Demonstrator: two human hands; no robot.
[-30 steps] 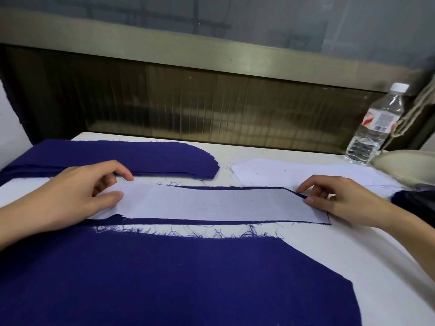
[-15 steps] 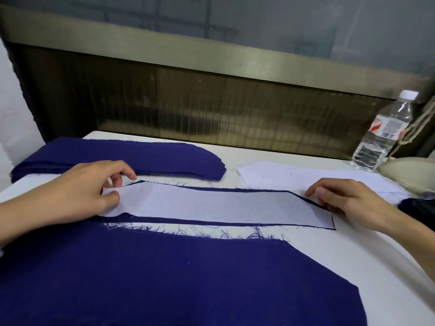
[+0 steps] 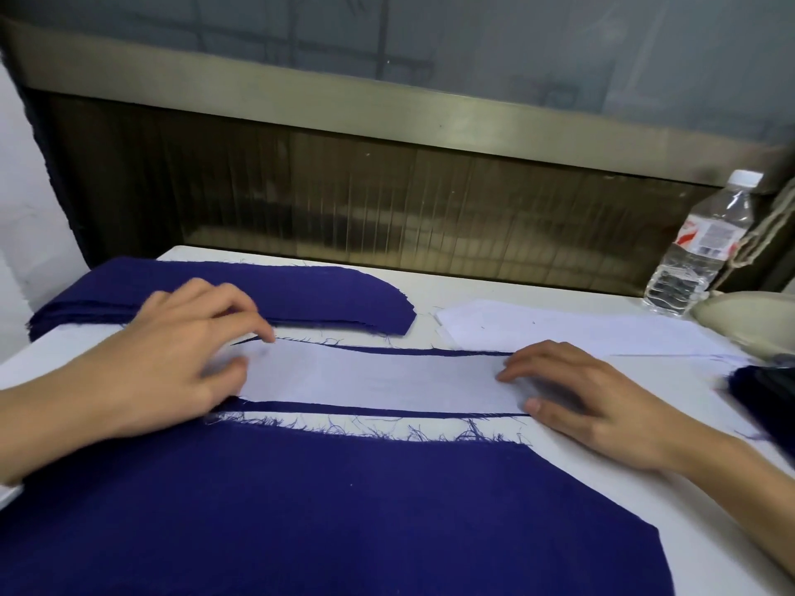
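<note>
Nearest me, a large navy panel [image 3: 301, 509] covers the front of the worktop [image 3: 464, 286]. Just beyond it, the white strip [image 3: 378, 380] lies on a navy strip [image 3: 344, 407], so I judge the laying-on done, with aligning and smoothing left. My right hand [image 3: 593, 402] presses its right end, fingers flat. My left hand [image 3: 172, 359] covers the left end, too blurred to tell pinching from pressing. Farther back sit a navy stack [image 3: 301, 294] and white pieces [image 3: 559, 333].

White table [image 3: 473, 290] here's got a big navy cloth [image 3: 344, 509] nearer than both hands, a navy strip [image 3: 266, 405] running from left hand [image 3: 172, 363] to right hand [image 3: 589, 402], a navy stack [image 3: 322, 294] past the left hand, and white sheets [image 3: 559, 333] plus a bottle [image 3: 697, 255] past the right hand.
</note>
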